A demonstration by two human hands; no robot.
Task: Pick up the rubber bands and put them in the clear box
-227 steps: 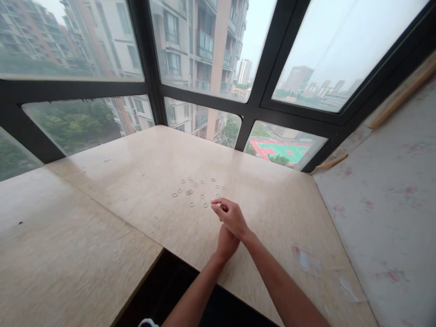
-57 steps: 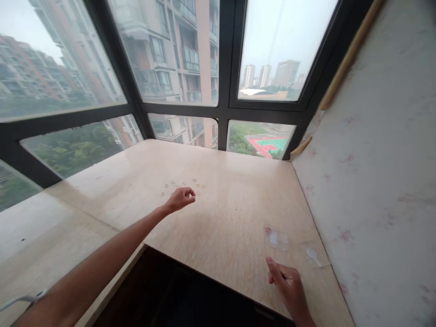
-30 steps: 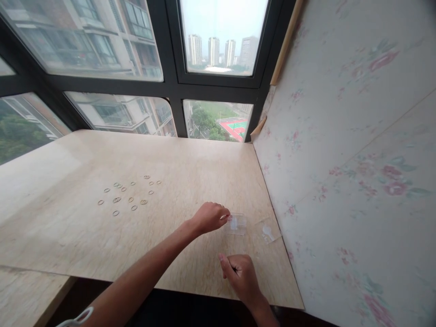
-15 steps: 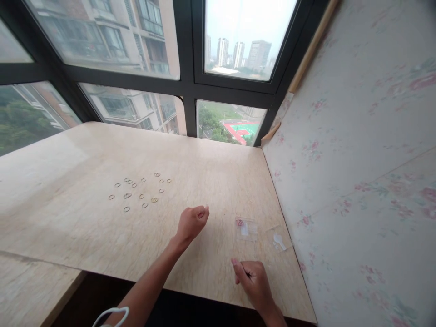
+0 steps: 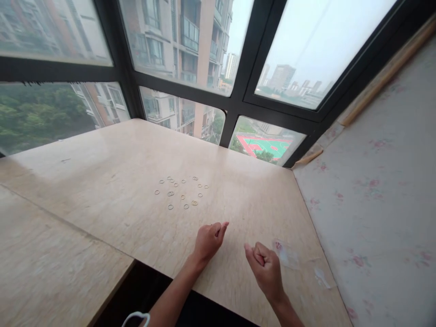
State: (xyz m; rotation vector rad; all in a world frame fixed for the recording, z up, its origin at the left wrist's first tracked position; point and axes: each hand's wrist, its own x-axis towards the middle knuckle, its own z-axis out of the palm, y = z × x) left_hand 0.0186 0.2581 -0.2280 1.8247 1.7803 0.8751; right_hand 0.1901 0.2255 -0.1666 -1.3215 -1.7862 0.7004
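My left hand [image 5: 210, 241] is curled closed above the pale marble-look surface, thumb pointing up and right. To its right my right hand [image 5: 264, 265] is closed too, its thumb towards the left hand. The two hands are apart. Whatever the fingers may hold is hidden. Several thin rings [image 5: 170, 207] lie scattered beyond the left hand, some overlapping. A clear plastic packet with a red mark [image 5: 285, 253] lies just right of the right hand, and another clear piece with a white label [image 5: 321, 277] lies closer to the wall.
Dark-framed windows [image 5: 231, 119] rise behind the marble-look surface [image 5: 116, 168]. A flower-patterned wall [image 5: 381, 218] stands on the right. At the near edge is a dark opening [image 5: 143, 290]. A white cord loop [image 5: 136, 314] shows at the left forearm.
The view has swung left, so rings and packets appear farther right. My right hand has moved up and towards my left hand, beside the red-marked packet. Both hands remain closed.
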